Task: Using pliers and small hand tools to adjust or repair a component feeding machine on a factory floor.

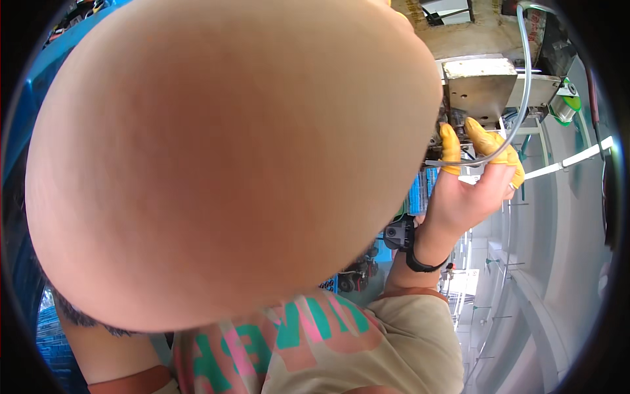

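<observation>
My right hand (469, 190) is raised at the right, wearing yellow finger covers on its thumb and fingers. The thumb and fingertips close round a small dark part under a metal block (482, 92); I cannot make out what that part is. A clear tube (525, 72) curves down past the fingers. Close to the camera, a large blurred skin-coloured surface (230, 164) hides most of the view. My left arm (111, 354) shows only at the lower left. A yellow sliver peeks out at the top edge, but my left hand's fingers are hidden.
A stained panel (482, 36) lies behind the metal block. To the right is a spool of wire with a green rim (566, 106). Blue bins (418, 195) show behind the right wrist, which wears a small black camera on a strap (398, 233). A blue edge (49, 72) runs along the far left.
</observation>
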Motion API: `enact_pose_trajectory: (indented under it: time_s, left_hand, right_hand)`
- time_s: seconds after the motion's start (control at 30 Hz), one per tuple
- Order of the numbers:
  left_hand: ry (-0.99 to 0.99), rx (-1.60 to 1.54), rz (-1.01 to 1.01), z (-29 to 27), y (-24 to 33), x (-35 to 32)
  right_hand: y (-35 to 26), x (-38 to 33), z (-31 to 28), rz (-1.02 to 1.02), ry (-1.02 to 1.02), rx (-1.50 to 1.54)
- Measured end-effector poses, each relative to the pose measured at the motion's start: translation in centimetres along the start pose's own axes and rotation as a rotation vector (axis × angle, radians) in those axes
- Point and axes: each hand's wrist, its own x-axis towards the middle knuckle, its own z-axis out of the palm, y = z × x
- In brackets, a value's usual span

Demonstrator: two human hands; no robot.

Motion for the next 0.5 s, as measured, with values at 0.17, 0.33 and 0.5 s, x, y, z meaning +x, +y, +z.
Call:
enact_pose_trajectory:
  time_s: [0.17, 0.33, 0.5]
  left_hand:
    - [-0.008, -0.017, 0.005, 0.1, 0.1, 0.0]
    - [-0.016, -0.031, -0.002, 0.0, -0.1, 0.1]
    - [-0.053, -0.033, -0.064, -1.3, 0.1, 0.0]
  right_hand:
    - [-0.5, 0.0, -0.3, 0.035, -0.018, 0.050]
    - [-0.2, -2.0, -0.6, 0.004, 0.075, 0.141]
    - [-0.9, -5.6, -1.0, 0.111, 0.002, 0.394]
